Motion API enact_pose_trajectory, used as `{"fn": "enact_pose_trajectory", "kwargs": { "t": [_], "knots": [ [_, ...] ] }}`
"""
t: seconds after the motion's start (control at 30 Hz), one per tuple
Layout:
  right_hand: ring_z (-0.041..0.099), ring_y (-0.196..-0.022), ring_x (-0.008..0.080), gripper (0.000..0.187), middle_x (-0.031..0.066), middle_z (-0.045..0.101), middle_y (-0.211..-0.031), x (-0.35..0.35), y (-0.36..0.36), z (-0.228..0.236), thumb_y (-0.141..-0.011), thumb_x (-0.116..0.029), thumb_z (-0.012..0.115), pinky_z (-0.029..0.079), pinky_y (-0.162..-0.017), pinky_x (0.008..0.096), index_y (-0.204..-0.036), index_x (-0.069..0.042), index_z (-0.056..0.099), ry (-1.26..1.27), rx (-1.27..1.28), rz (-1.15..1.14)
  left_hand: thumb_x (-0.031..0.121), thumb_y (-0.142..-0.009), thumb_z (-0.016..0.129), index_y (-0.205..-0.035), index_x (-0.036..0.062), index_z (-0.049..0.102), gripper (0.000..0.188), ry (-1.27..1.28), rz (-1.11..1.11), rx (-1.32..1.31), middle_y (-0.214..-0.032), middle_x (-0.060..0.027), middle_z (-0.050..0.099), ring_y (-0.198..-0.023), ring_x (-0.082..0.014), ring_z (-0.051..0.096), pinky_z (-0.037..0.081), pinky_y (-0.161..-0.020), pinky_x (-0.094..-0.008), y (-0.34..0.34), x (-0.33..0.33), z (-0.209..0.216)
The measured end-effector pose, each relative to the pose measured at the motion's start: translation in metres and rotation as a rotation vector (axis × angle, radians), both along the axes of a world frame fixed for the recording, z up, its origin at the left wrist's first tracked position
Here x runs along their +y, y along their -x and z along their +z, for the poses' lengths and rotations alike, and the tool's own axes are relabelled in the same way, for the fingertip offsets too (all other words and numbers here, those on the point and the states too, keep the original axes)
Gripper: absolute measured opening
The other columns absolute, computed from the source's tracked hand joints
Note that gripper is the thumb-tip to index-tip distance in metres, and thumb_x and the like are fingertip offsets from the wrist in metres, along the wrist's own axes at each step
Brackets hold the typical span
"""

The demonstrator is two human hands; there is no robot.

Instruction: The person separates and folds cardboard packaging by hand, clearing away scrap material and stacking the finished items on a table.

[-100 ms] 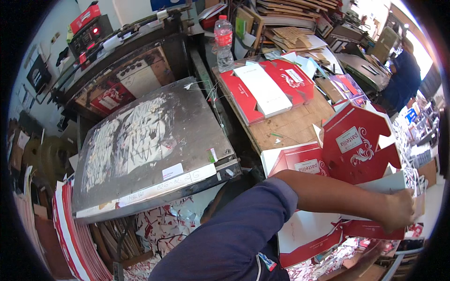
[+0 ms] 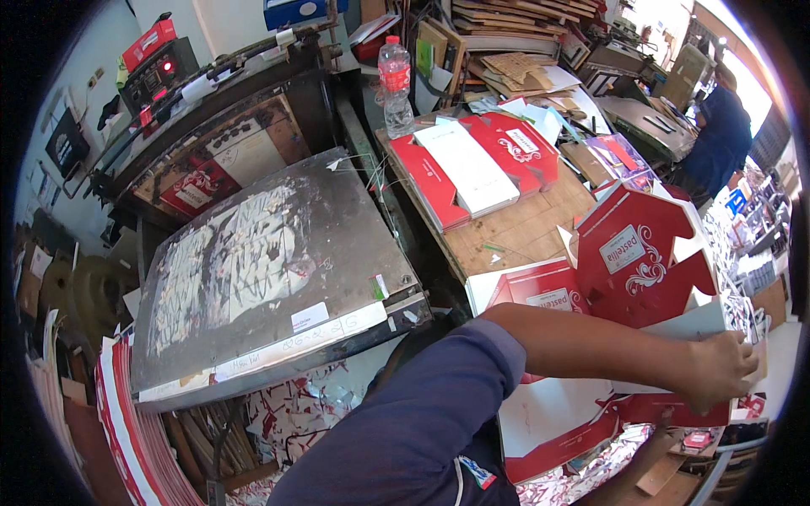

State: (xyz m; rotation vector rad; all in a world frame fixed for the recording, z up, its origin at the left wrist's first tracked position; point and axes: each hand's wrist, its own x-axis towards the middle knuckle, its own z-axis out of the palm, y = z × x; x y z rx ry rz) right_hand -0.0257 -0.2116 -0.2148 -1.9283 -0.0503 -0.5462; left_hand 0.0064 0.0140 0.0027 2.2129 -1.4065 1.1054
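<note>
At the right, a stack of red-and-white printed cardboard box blanks [image 2: 557, 422] lies with flaps and cut-outs showing. My left arm crosses over it, and my left hand [image 2: 721, 369] is at the stack's right edge, fingers apart, over a white panel. One red blank [image 2: 629, 261] stands partly raised behind my forearm. My right hand [image 2: 665, 432] comes up from the lower right and is partly hidden below my left. A digit of it lies on the red lower flap, so it appears to grip that edge; its other fingers do not show.
On the left lies a dark metal press plate [image 2: 337, 211] with worn white patches, before an upright die board [image 2: 228, 160]. A wooden table [image 2: 540, 228] carries more red blanks [image 2: 430, 181] and a water bottle [image 2: 395, 84]. Paper scraps [image 2: 295, 405] fill the space below. Another person [image 2: 721, 126] stands far right.
My left hand has loosened from a closed shape, its fingers now spread more. My right hand has moved up and left to the red flap. The view has shifted slightly.
</note>
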Motion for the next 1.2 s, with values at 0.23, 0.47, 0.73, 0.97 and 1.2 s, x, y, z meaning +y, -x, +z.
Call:
{"fn": "enact_pose_trajectory", "kwargs": {
  "t": [0.23, 0.47, 0.73, 0.97, 1.2],
  "knots": [
    [0.054, -0.117, 0.0283, 0.075, 0.0221, 0.054, -0.134, 0.015, 0.0, 0.012, -0.093, -0.046, 0.066, 0.042, -0.102, 0.0398, -0.138, 0.01, 0.044, -0.133, -0.017, -0.101, 0.025, -0.059, 0.087, -0.108, 0.0066, 0.06, 0.058, 0.776, -0.039, -0.202, -0.108, -0.0158, 0.056, -0.1, -0.032, 0.055, 0.044, -0.087, -0.0429, -0.052, 0.188, 0.028],
    [0.052, -0.121, 0.0329, 0.078, 0.0253, 0.053, -0.134, 0.025, 0.004, 0.004, -0.094, -0.049, 0.063, 0.038, -0.105, 0.042, -0.138, 0.012, 0.042, -0.077, -0.008, -0.274, 0.043, -0.059, 0.091, -0.12, -0.0053, 0.051, 0.087, 1.286, 1.118, -0.22, -0.116, -0.0234, 0.056, -0.11, -0.0362, 0.054, 0.043, -0.1, -0.044, -0.056, 0.538, -0.036],
    [0.059, -0.1, 0.0337, 0.062, 0.0238, 0.064, -0.115, 0.054, 0.032, 0.054, -0.093, -0.044, 0.063, 0.047, -0.09, 0.0443, -0.123, 0.01, 0.057, 0.118, -0.059, -0.307, 0.045, -0.051, 0.094, -0.148, -0.0061, 0.021, 0.132, 1.346, 1.708, 0.167, -0.147, -0.0241, 0.039, -0.136, -0.0374, 0.041, 0.033, -0.115, -0.043, -0.031, 0.653, -0.139],
    [0.058, -0.101, 0.0332, 0.062, 0.0232, 0.063, -0.116, 0.07, -0.019, 0.038, -0.093, -0.044, 0.063, 0.046, -0.09, 0.044, -0.124, 0.01, 0.056, 0.031, -0.039, -0.226, 0.02, -0.052, 0.094, -0.135, -0.0008, 0.044, 0.099, 1.277, 1.04, 0.167, -0.131, -0.0213, 0.055, -0.126, -0.0335, 0.052, 0.04, -0.108, -0.042, -0.018, 0.761, -0.179],
    [0.057, -0.102, 0.0327, 0.063, 0.0226, 0.062, -0.118, 0.056, -0.041, 0.044, -0.093, -0.044, 0.063, 0.046, -0.091, 0.0437, -0.125, 0.009, 0.054, 0.092, -0.086, -0.248, 0.023, -0.056, 0.088, -0.124, 0.0001, 0.047, 0.082, 0.991, 1.115, 0.044, -0.122, -0.0246, 0.055, -0.117, -0.0423, 0.053, 0.044, -0.099, -0.0482, -0.013, 0.668, -0.136]
  ]
}}
